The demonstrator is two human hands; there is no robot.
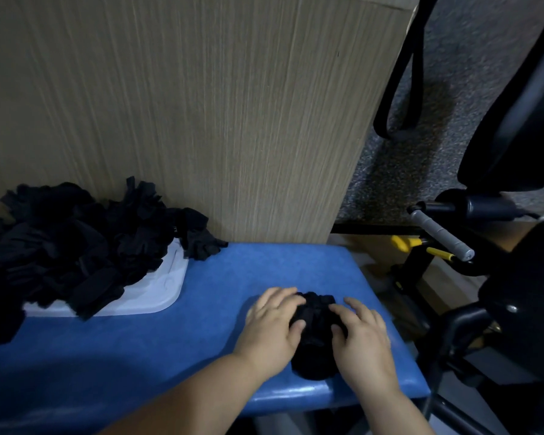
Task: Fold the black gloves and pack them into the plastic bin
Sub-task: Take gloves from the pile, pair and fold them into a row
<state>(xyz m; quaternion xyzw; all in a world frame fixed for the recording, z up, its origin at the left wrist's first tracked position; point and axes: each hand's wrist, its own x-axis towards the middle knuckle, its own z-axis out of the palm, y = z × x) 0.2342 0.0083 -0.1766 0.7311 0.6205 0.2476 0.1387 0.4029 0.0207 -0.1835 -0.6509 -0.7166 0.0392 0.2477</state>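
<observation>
Fingers (281, 298) of both your hands lie nearly flat and a little spread, pressing down and gripping nothing. Your left hand (269, 324) covers the left edge of a black glove (314, 362) and your right hand (363, 337) covers its right edge, both thumbs resting on the cloth between them. Pressing from both sides like this pins the glove to the blue bench (201, 293) and flattens it, so a fold can be made without the soft fabric bunching or sliding. Its far end looks crumpled, which is probably why your fingertips reach up that way.

You have set the glove near the front right corner of the bench, close to your body, where both hands reach it easily and the padded top gives a flat working surface. The pile of black gloves (76, 243) sits well apart at the left, heaped against the wood panel (201, 120) that stops it from spreading backward. It rests on what seems to be the plastic bin (161, 293); only a white corner shows, so you cannot tell how deep it is. That heap looks loose and unfolded, so most of the task seems to lie ahead. Mind the bench edge on the right, where a glove could slip off toward the exercise machine (446, 238).
</observation>
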